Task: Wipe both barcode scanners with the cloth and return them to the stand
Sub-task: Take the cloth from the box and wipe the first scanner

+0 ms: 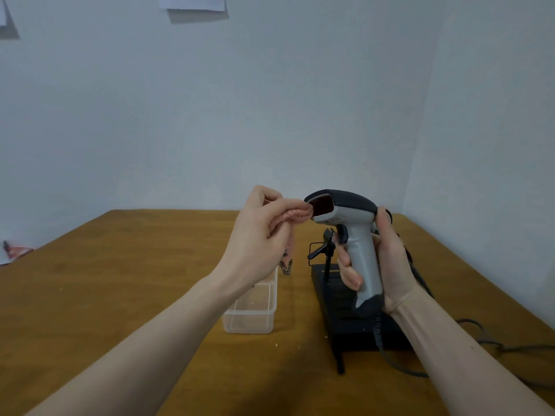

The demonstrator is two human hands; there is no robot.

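Observation:
My right hand [387, 265] grips the handle of a grey and black barcode scanner [348, 223], held upright above the table with its red window facing left. My left hand [264, 232] pinches a pink cloth [295, 213] and presses its bunched end against the scanner's window; the cloth's loose patterned end [286, 264] hangs below my fingers. The black stand [345, 313] sits on the table under the scanner, its holder arm [322, 250] bare. A second scanner does not show.
A clear plastic container [255, 310] stands on the wooden table [120, 280] left of the stand. The scanner's grey cable [495, 346] trails off to the right. Pale walls close off the back and right. A red wrapper [15, 250] lies at the far left.

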